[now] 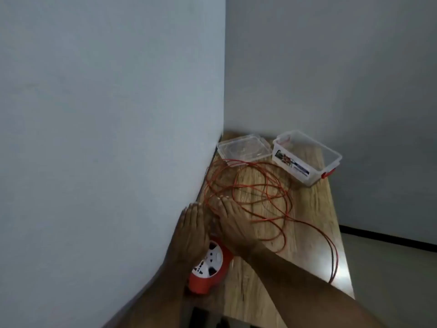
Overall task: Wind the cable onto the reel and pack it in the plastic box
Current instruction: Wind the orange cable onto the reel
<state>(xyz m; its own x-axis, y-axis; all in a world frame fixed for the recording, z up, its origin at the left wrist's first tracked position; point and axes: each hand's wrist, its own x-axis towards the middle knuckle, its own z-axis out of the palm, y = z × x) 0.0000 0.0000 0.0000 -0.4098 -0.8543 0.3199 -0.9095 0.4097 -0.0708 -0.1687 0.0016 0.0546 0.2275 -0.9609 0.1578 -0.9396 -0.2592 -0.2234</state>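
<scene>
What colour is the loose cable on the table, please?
Orange-red cable, seen in the head view.

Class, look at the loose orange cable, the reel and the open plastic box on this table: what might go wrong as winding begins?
1. The thin orange cable lies in crossed, overlapping loops, so it may knot when pulled.
2. One loop hangs over the wooden table's right edge and might snag there.
3. The cable runs close to the clear plastic lid and the clear plastic box; pulling may drag them.

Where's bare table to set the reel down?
Free: the near strip between the reel and the cable loop by the right edge, and the far right edge beside the box. Crowded: the middle, covered in cable; lid fills the far corner.
</scene>
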